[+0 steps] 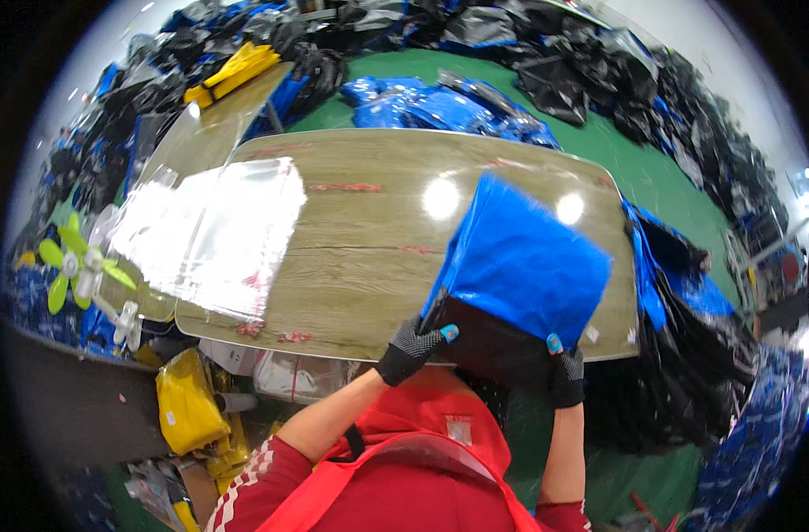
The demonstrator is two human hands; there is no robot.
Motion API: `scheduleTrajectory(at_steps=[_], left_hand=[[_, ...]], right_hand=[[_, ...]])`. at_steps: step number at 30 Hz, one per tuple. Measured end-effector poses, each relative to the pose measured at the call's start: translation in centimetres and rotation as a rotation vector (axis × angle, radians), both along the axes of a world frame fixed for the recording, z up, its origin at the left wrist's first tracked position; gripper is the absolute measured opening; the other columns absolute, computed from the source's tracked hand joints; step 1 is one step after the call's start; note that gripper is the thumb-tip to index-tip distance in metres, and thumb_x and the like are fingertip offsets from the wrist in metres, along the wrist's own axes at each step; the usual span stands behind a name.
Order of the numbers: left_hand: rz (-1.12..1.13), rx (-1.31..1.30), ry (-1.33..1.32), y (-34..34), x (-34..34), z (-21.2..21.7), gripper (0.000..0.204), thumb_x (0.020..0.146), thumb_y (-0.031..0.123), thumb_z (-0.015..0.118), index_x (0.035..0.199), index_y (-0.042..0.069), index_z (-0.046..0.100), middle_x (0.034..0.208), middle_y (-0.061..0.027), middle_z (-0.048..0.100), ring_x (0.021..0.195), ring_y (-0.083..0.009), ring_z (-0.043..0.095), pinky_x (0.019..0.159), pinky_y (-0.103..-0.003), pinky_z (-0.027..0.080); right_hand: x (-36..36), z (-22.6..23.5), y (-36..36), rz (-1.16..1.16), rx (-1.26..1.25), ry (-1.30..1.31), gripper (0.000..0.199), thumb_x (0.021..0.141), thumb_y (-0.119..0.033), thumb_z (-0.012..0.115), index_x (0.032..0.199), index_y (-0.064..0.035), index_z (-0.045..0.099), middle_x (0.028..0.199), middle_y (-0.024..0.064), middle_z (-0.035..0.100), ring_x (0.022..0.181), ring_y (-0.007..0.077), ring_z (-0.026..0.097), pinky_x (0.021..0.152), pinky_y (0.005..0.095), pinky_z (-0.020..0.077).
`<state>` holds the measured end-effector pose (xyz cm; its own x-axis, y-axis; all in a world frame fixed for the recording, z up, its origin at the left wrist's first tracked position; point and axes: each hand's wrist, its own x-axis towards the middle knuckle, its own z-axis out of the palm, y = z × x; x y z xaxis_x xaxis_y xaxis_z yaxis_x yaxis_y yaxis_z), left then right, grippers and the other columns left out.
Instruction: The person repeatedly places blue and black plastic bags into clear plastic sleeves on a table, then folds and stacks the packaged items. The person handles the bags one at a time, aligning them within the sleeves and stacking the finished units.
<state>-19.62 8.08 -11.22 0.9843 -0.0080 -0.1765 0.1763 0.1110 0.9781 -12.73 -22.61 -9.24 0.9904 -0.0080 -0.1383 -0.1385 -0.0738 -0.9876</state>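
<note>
A folded blue and black plastic sheet (533, 257), perhaps a bag, is tilted over the right part of the wood-patterned table (360, 284). Its blue face is uppermost and a black band runs along the edge nearest me. My left hand (413, 348), in a dark dotted glove with bare fingertips, is closed on the near left corner. At the near right side my right hand (566, 371), gloved the same way, grips the black edge with its thumb on top. The fingers beneath the sheet are hidden.
Clear plastic sleeves (236, 235) lie stacked on the table's left. A green-bladed fan (72, 263) stands beyond them. Black and blue sheets (679, 328) hang over the right edge. Yellow packs (190, 403) sit below left; blue bundles (440, 105) lie on the green floor behind.
</note>
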Motion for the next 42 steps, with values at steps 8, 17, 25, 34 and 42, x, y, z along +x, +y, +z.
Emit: scheduleTrajectory(at_steps=[8,17,25,34,42], left_hand=[[0.465,0.969,-0.189,29.7,5.3,3.8,0.023,0.088,0.025,0.059,0.093,0.007,0.073,0.095,-0.0157,0.071,0.091,-0.0253,0.068,0.083,-0.037,0.051],[0.822,1.365,0.061,45.6,3.2,-3.9,0.021,0.079,0.031,0.063,0.087,0.013,0.069,0.09,-0.0127,0.066,0.09,-0.035,0.061,0.082,-0.045,0.048],[0.253,0.702,-0.249,22.0,5.5,0.6,0.019,0.079,0.018,0.068,0.089,0.004,0.061,0.087,-0.0144,0.062,0.086,-0.0316,0.059,0.081,-0.04,0.046],[0.115,0.524,-0.335,7.2,4.3,-0.5,0.012,0.089,0.013,0.061,0.092,0.002,0.058,0.082,-0.0087,0.063,0.075,-0.0145,0.058,0.07,-0.03,0.046],[-0.17,0.96,-0.681,8.1,2.5,5.7,0.013,0.078,0.008,0.066,0.086,0.004,0.057,0.097,-0.014,0.062,0.097,-0.0331,0.057,0.086,-0.042,0.044]], right_hand=[[1.2,-0.2,-1.0,0.16,-0.008,0.36,0.072,0.081,-0.042,0.073,0.133,0.0007,0.048,0.125,0.0143,0.057,0.105,0.0284,0.059,0.087,0.0413,0.0504],[1.6,-0.9,-2.2,0.199,-0.036,0.324,0.08,0.081,-0.05,0.071,0.138,-0.0008,0.043,0.13,0.0132,0.053,0.109,0.0272,0.055,0.091,0.0422,0.048],[0.7,-0.7,-1.2,0.12,0.115,0.282,0.072,0.089,-0.041,0.063,0.142,0.0005,0.038,0.136,0.0128,0.049,0.118,0.0256,0.051,0.098,0.0385,0.0433],[1.6,7.9,-6.5,0.377,-0.132,0.213,0.056,0.08,-0.026,0.077,0.126,-0.0008,0.056,0.108,0.0053,0.063,0.091,0.0151,0.058,0.085,0.0276,0.0473],[-7.1,1.7,5.0,0.623,-0.212,0.217,0.044,0.088,-0.034,0.066,0.117,0.0004,0.061,0.106,0.0087,0.065,0.091,0.0185,0.06,0.087,0.034,0.0483]])
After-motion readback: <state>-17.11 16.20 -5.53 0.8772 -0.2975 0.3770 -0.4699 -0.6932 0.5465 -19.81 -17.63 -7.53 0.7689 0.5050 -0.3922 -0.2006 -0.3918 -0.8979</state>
